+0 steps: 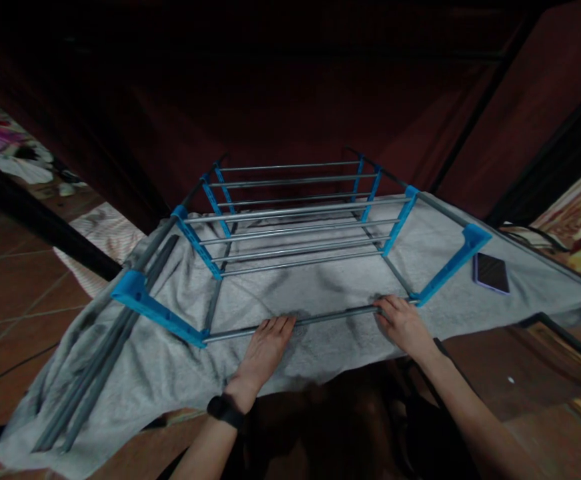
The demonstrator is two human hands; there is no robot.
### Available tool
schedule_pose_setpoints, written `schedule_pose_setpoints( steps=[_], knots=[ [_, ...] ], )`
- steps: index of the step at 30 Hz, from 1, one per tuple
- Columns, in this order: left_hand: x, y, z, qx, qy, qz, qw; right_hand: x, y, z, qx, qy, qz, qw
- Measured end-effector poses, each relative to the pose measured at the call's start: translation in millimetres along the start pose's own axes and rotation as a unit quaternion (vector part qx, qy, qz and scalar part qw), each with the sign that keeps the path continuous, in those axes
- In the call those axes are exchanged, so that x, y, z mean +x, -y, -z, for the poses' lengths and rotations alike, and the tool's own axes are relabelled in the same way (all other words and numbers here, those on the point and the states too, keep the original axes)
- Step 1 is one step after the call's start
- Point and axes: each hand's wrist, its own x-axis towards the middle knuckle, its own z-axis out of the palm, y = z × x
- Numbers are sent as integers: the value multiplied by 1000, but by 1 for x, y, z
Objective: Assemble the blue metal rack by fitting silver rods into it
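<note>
A rack of grey metal rods (290,252) and blue plastic brackets lies on a grey cloth. Along its near side runs a front rod (333,316), joined at each end to a blue bracket. My left hand (271,343), with a dark band on the wrist, curls its fingers over this rod left of its middle. Farther right, my right hand (399,323) grips the same rod close to the right front bracket (447,272). The left front bracket (157,313) slants outward, apart from my hands. Both thumbs are mostly hidden.
Loose grey tubes (103,360) lie on the cloth (320,360) at the left. A phone (491,273) rests right of the rack. Behind stands a dark red wooden panel (280,113). A transparent chair or frame (530,367) is at the lower right, above the tiled floor.
</note>
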Motion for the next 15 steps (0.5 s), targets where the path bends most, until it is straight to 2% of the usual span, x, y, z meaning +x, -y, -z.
schedule_pose_setpoints(
  steps=[4,15],
  knots=[
    [1,-2,2,5,25,1,1000,2,4,3,-20,16,14,1000],
    [8,-7,9,-2,39,17,999,10,10,14,-49,51,20,997]
  ],
)
